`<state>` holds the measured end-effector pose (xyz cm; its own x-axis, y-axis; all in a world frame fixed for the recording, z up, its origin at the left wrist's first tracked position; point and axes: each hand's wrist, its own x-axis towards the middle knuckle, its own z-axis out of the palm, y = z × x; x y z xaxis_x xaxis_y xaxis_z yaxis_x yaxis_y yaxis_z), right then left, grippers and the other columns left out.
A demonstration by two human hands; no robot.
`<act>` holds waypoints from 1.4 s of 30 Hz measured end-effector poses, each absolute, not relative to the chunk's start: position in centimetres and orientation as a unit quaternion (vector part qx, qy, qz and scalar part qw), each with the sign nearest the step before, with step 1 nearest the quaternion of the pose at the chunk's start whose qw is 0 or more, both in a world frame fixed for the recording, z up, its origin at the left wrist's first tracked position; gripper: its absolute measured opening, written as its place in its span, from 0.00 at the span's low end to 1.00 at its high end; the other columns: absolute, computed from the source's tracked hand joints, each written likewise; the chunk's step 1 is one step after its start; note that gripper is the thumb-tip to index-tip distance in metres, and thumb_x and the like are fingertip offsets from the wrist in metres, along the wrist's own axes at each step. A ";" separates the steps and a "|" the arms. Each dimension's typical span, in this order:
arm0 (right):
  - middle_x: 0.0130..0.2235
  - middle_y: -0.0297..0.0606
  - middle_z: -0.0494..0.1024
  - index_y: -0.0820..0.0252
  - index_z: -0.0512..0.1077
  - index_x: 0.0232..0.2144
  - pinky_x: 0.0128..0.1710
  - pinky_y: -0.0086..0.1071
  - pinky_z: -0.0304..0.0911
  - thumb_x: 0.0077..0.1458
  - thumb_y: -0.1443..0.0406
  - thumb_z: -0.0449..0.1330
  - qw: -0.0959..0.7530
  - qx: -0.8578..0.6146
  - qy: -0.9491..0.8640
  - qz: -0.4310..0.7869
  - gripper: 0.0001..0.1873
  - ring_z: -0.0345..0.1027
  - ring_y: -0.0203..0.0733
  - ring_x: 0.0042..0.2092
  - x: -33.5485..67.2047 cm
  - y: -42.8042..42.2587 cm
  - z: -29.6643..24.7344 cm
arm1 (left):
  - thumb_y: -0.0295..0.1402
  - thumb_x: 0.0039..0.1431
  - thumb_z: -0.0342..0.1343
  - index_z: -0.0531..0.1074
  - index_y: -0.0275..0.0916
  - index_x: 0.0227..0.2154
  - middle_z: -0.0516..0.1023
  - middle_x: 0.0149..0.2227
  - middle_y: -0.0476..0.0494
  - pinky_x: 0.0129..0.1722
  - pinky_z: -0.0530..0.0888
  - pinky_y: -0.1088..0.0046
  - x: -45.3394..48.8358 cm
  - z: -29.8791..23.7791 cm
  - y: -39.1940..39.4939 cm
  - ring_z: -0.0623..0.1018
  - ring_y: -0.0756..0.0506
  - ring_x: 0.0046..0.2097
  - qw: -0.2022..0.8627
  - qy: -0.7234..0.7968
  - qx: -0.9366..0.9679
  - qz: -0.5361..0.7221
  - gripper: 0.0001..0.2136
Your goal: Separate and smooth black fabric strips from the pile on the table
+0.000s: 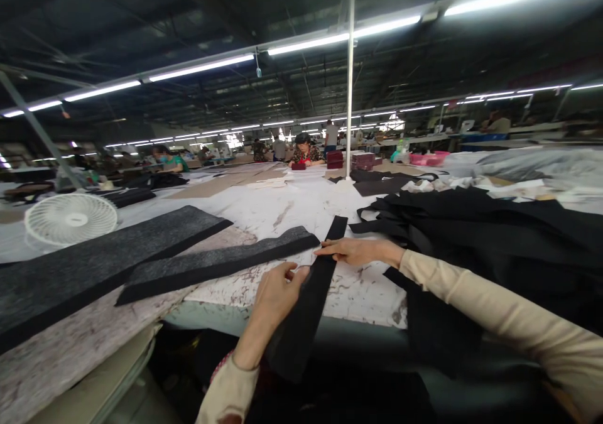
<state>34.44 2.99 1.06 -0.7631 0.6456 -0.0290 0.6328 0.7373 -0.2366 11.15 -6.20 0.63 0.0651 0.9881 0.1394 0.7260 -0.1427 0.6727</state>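
Observation:
A long black fabric strip (311, 304) runs from the white-topped table over its near edge, its lower end hanging toward me. My left hand (277, 292) is at the strip's left side, with thumb and curled fingers closed on its edge. Farther up the strip, my right hand (353, 251) rests across it, fingers stretched out toward the left and pressing on the cloth. To the left lies a grey-faced strip with a black border (221, 260), its tip close to my right fingertips. Beyond it is a wider grey-and-black piece (117, 248).
Heaped black fabric (490, 242) covers the table's right side. A white fan (70, 218) stands at left, and a thin white pole (350, 85) rises behind the strips. Farther back are dark red stacks (363, 161), a pink basin (428, 158) and people seated at work.

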 end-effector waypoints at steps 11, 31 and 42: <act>0.57 0.46 0.69 0.60 0.67 0.57 0.57 0.35 0.59 0.59 0.74 0.48 0.133 -0.276 -0.949 0.069 0.25 0.63 0.42 0.57 33.5 1.8 -0.4 | 0.30 0.61 0.48 0.76 0.45 0.41 0.75 0.41 0.46 0.36 0.65 0.73 13.5 -0.5 -6.5 0.75 0.46 0.43 0.035 0.622 0.765 0.163 0.12; 0.66 0.40 0.52 0.44 0.58 0.61 0.61 0.40 0.53 0.53 0.79 0.49 -0.012 -0.302 -0.949 0.088 0.37 0.49 0.49 0.64 33.0 0.0 1.6 | 0.29 0.65 0.43 0.73 0.40 0.43 0.74 0.40 0.44 0.39 0.68 0.69 12.7 -1.9 -8.2 0.76 0.45 0.40 -0.045 0.590 0.790 0.163 0.13; 0.64 0.43 0.56 0.53 0.69 0.55 0.61 0.44 0.52 0.49 0.82 0.51 0.053 -0.378 -0.924 -0.028 0.34 0.49 0.51 0.64 35.2 3.3 0.8 | 0.29 0.63 0.46 0.75 0.41 0.41 0.76 0.41 0.44 0.38 0.68 0.67 14.4 -1.2 -6.1 0.77 0.42 0.41 -0.031 0.616 0.769 0.169 0.12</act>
<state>35.20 3.29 0.80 -0.7087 0.6954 0.1194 0.7013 0.7127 0.0117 14.42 -6.15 -1.24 0.1836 0.9370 0.2972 0.9576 -0.2388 0.1612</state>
